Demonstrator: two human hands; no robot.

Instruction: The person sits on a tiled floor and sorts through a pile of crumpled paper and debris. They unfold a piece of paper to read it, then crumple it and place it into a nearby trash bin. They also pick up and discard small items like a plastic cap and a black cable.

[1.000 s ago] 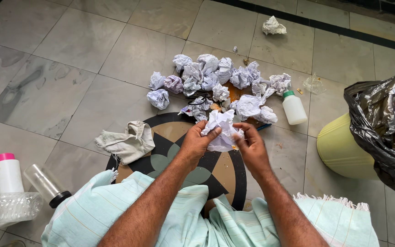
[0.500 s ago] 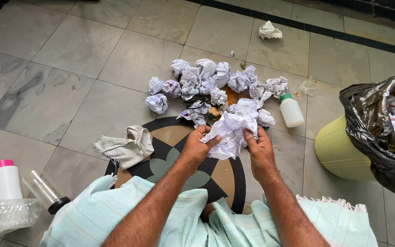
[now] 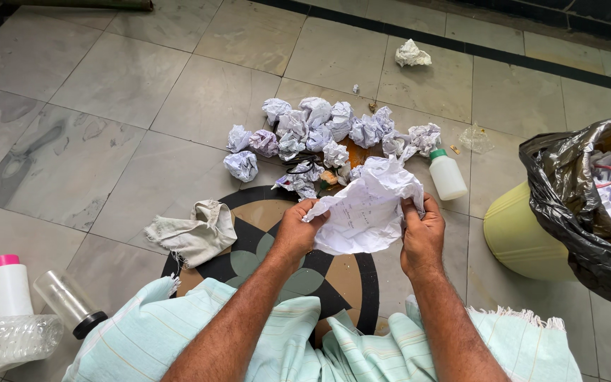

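Above the patterned floor tile [image 3: 298, 272], left hand [image 3: 297, 231] & right hand [image 3: 422, 237] each pinch an edge of the crumpled paper sheet [image 3: 365, 212], now pulled nearly flat vs. a tight ball a sec ago, w/ the paper-ball pile [image 3: 319, 131] just beyond.

Both forearms are showing bare, no sleeves, watch or rings that I can spot on the left hand [image 3: 297, 232] or right hand [image 3: 422, 237]. The person's wearing a pale mint-green cloth [image 3: 178, 332] with thin lines, draping over the lap from 7 to 5 o'clock, fringe fraying along the edge.
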